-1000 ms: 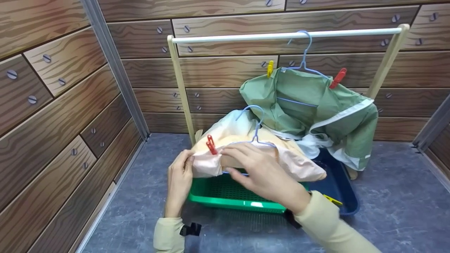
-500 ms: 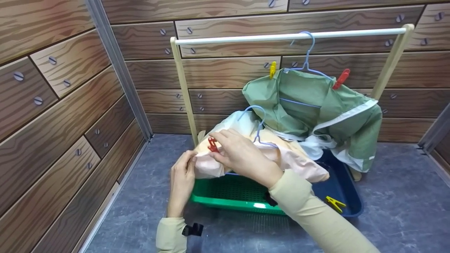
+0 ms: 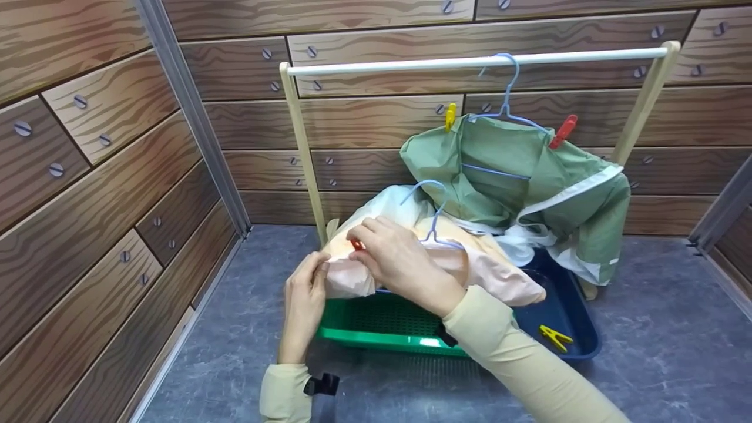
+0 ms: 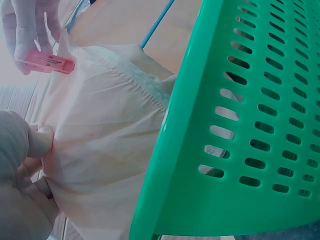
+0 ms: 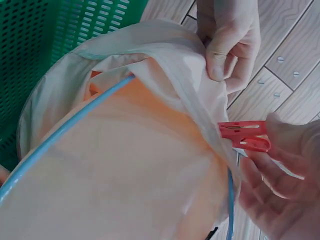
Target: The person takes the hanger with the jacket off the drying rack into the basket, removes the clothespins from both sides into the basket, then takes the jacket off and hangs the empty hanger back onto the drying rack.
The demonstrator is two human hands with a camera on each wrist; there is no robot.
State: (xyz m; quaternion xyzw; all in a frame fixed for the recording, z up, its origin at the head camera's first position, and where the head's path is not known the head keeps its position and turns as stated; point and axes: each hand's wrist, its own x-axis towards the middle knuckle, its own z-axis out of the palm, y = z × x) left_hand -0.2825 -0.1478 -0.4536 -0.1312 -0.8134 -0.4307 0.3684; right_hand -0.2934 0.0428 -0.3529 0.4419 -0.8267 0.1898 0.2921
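Observation:
A pale peach garment (image 3: 499,275) with a blue wire hanger (image 3: 435,223) in it lies over the green basket (image 3: 388,339). My left hand (image 3: 305,282) pinches the garment's left edge between thumb and fingers; the left wrist view shows the cloth bunched there. Just above it, my right hand (image 3: 405,264) holds a red clothespin (image 5: 245,135) by its handle end. The clothespin's tip sits at the garment's edge, beside one end of the hanger. In the head view, the right fingers cover most of the clothespin.
Behind stands a rack with a white rail (image 3: 399,64), where a green garment (image 3: 499,153) hangs on a blue hanger with a yellow clip (image 3: 450,116) and a red clip (image 3: 564,130). A dark blue tray (image 3: 587,346) at right holds a yellow clothespin (image 3: 555,338).
My right hand has moved left, from over the garment's middle to the red clothespin, and taken hold of it. The left hand keeps its grip on the cloth.

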